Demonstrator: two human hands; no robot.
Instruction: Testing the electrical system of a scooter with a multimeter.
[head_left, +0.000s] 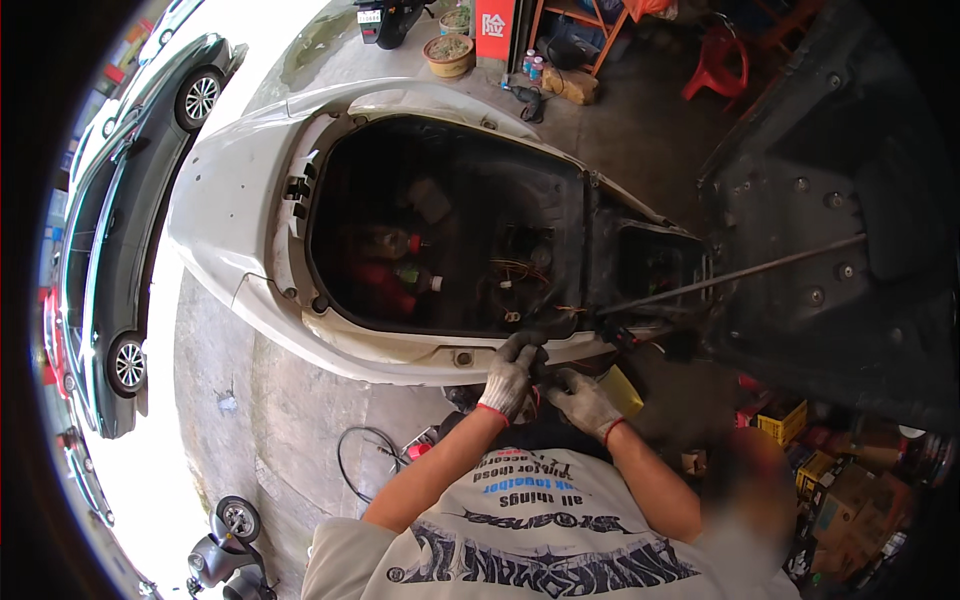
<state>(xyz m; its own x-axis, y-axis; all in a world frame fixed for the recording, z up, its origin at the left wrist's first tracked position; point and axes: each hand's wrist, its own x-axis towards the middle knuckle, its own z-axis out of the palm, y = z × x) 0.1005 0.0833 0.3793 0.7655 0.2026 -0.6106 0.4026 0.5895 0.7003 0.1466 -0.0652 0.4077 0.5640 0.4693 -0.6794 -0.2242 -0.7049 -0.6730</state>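
A white scooter body [225, 215] stands before me with its dark seat [780, 225] swung up at the right. My left hand [512, 378], in a white knitted glove with dirty dark fingertips, is closed at the near edge of the body panel. Close by on the right, my right hand [585, 402], gloved the same way, has its fingers bent together. Something dark lies between the two hands, too small and shaded to name. Inside the open storage bin [480, 180] are bottles [415, 277] and loose thin wires [520, 270].
A thin metal rod [740, 272] slants from the bin to the raised seat. Boxes [840, 520] are piled at the lower right. A black cable [345, 460] lies on the floor at left. A red chair [720, 65] and a potted plant [449, 55] stand beyond the scooter.
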